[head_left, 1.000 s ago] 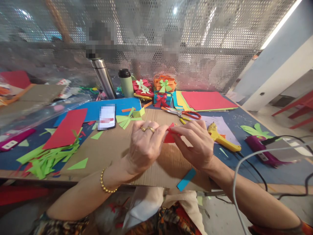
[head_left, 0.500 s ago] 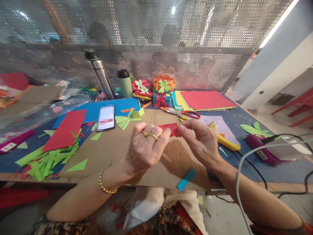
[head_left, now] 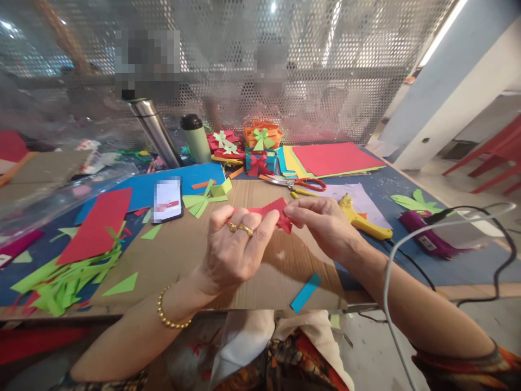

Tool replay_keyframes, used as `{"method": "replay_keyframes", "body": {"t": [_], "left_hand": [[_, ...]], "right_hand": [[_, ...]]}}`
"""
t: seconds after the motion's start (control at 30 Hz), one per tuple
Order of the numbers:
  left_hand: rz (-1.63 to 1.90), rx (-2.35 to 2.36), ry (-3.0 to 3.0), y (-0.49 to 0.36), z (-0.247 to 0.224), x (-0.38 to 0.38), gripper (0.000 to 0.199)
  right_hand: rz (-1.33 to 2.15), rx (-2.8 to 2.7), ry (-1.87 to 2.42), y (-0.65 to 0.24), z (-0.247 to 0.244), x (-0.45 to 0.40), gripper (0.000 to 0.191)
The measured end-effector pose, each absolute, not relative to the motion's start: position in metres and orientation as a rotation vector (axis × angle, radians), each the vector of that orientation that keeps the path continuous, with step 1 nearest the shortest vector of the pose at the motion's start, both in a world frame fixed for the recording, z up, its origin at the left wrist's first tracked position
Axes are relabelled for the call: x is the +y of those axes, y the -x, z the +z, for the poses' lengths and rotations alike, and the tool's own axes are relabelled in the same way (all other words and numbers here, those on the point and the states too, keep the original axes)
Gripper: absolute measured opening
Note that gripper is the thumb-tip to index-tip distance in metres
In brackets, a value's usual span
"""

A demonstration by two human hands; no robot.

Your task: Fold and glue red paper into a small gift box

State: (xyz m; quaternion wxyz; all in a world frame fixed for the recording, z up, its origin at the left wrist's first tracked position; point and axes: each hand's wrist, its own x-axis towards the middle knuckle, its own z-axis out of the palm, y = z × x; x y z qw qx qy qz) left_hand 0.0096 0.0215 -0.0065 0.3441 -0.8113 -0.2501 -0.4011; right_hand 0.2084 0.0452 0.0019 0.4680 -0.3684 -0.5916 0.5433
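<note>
Between both hands is a small piece of red paper (head_left: 273, 208), held above a cardboard sheet (head_left: 179, 266). My left hand (head_left: 236, 247) is closed around its left part, which the fingers partly hide. With thumb and forefinger, my right hand (head_left: 319, 222) pinches the right end, where the paper looks folded or bent. Beyond the hands lie orange-handled scissors (head_left: 309, 184) and a green paper bow (head_left: 201, 200). A yellow glue gun (head_left: 362, 220) rests just right of my right hand. Nearer to me, a blue paper strip (head_left: 305, 293) lies on the cardboard.
A phone (head_left: 167, 200) and green paper strips (head_left: 69, 279) are at left. Small decorated boxes (head_left: 260, 160), a green bottle (head_left: 195, 138) and a steel flask (head_left: 157, 130) stand along the back. Coloured sheets (head_left: 337, 157) are stacked behind. A white cable (head_left: 388, 304) crosses near my right forearm.
The red paper's right end, flat before, now looks bent and angled in my right fingers. Both hands keep hold of it. The whole view has shifted slightly.
</note>
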Motion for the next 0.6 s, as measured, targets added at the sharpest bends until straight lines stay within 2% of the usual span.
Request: {"method": "replay_keyframes", "body": {"t": [0.13, 0.27, 0.6], "left_hand": [[-1.054, -0.622, 2.102, -0.0108, -0.0057, 0.0205, 0.006], [-1.031, -0.600, 2.061, -0.0123, -0.0051, 0.0208, 0.009], [-1.007, -0.594, 2.037, -0.0139, -0.0079, 0.0208, 0.017]], "right_hand": [[1.365, -1.427, 0.905, -0.2089, 0.0011, 0.0455, 0.051], [1.356, -1.457, 0.889, -0.2103, 0.0023, 0.0456, 0.059], [1.450, -1.454, 0.967, -0.2115, 0.0063, 0.0441, 0.040]]}}
